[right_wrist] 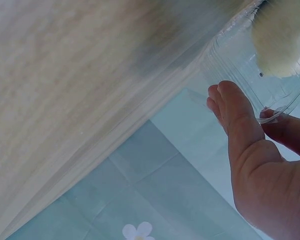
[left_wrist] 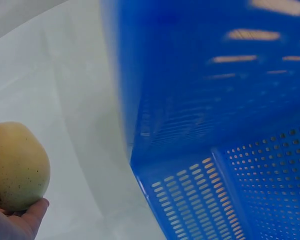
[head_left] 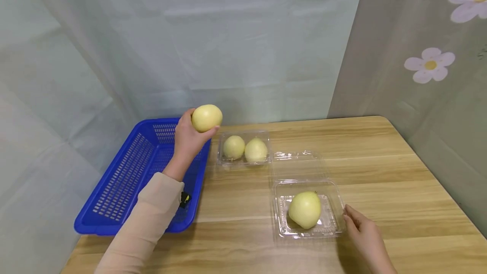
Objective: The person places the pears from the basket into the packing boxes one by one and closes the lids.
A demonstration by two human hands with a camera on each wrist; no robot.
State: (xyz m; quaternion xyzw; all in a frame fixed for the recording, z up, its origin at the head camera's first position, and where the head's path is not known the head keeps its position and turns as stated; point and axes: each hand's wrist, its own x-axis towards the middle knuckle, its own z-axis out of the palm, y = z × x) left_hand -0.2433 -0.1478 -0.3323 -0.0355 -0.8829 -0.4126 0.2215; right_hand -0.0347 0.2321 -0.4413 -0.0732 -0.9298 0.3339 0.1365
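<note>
My left hand (head_left: 187, 138) grips a pale yellow pear (head_left: 207, 118) above the blue basket's right back corner. In the left wrist view, fingertips curve round the speckled pear (left_wrist: 19, 167) beside the basket wall. My right hand (head_left: 363, 234) pinches the right rim of an open clear plastic container (head_left: 331, 191) on the table. One greenish-yellow pear (head_left: 305, 209) sits inside that container, its lid (head_left: 298, 165) folded back behind it. In the right wrist view, the thumb and fingers (right_wrist: 235, 102) lie on either side of the container's rim.
A blue perforated basket (head_left: 123, 176) stands at the left, with a small black and yellow thing (head_left: 184, 199) inside. Farther back, another clear container (head_left: 243, 164) holds two pears (head_left: 233, 147). A pale curtain (head_left: 247, 54) hangs behind the wooden table (head_left: 380, 172).
</note>
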